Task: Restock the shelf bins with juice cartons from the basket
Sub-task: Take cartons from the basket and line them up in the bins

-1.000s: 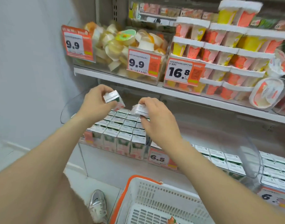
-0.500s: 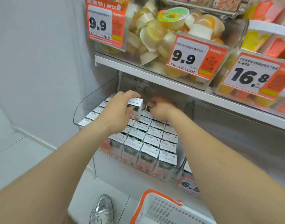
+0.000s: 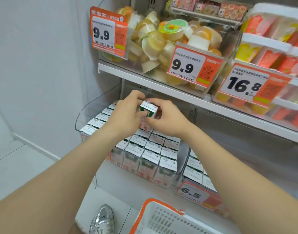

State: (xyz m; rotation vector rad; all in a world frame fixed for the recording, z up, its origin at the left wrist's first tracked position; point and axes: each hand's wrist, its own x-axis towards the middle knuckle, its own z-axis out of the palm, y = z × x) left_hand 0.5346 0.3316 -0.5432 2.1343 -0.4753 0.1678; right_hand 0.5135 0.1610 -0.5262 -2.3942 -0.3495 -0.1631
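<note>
At the far left the clear shelf bin (image 3: 85, 114) is curving up around tight rows of stocked cartons (image 3: 145, 150), white tops upward. Over the back rows the left hand (image 3: 126, 115) is gripping one juice carton (image 3: 149, 109), its fingers (image 3: 136, 95) curling over the far side and the thumb pressing on the green face. The carton is sitting tilted, a corner toward the camera, just above the rows. Whether its base is touching the cartons beneath I cannot tell, as the hands are covering that spot. The right hand (image 3: 168, 119) is pinching the other end, fingers (image 3: 159, 101) narrow along the top edge.

The carton is looking small and light, stiff at its folded edges but likely to dent if squeezed mid-face, and its coated board is probably a little slick. Taking it by the corners or top edge seems wisest, since the rows are leaving no room for fingers down the sides.

Below, the basket (image 3: 163, 217) is waiting near the person's feet, and to the right a second bin behind the 6.5 price tag (image 3: 193, 193) is holding more cartons.
</note>
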